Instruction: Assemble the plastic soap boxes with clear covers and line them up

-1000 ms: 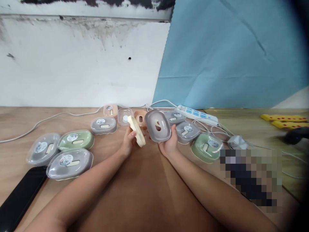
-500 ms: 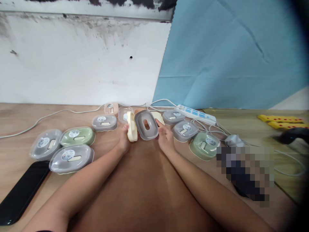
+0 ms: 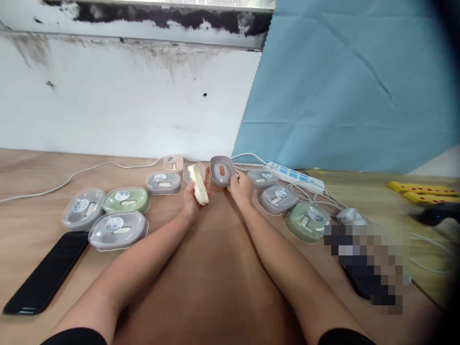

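Gripping a smooth cream oval tray (image 3: 199, 190) — left hand (image 3: 189, 207); right hand (image 3: 240, 188) clasps a grey slotted dish (image 3: 222, 170).

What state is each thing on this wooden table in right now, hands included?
Cream oval plastic tray, held on edge by the left hand.
Grey oval plastic tray, tipped up, gripped by the right hand.
Left green oval plastic box, clear lid on.
Black phone, flat, screen dark.
White power strip, flat, cord attached.
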